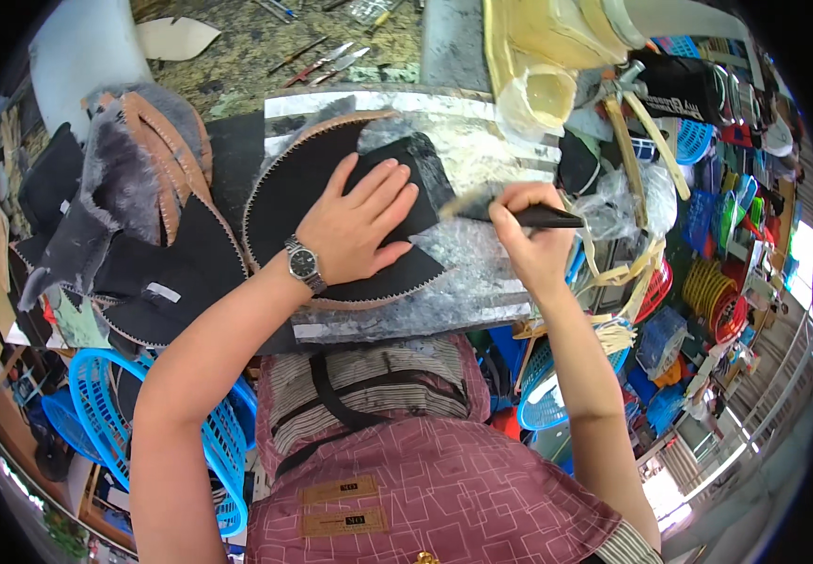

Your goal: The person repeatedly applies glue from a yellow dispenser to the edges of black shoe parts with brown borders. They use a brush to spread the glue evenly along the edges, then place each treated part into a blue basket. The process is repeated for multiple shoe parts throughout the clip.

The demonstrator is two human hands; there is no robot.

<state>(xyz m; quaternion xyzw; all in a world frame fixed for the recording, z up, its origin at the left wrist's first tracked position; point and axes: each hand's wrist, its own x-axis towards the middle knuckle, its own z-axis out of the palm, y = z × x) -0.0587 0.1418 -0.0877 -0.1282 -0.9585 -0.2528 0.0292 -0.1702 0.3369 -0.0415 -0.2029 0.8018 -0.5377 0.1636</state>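
Observation:
My left hand, with a watch on its wrist, lies flat with fingers spread on a black shoe-upper piece. The piece has a curved brown edge with pale zigzag stitching and some grey fleece at its far side. A smaller black panel on it reaches to the right, its end looking dark and wet. My right hand is closed round a brush with a dark handle. Its pale bristles point left, at or close to the panel's right end; contact is unclear.
More black uppers with grey fleece lining are heaped at the left. A yellowish tub coated in dried residue stands at the far right, near hammers and crumpled clear plastic. Small blades lie at the back. Blue baskets sit below the table.

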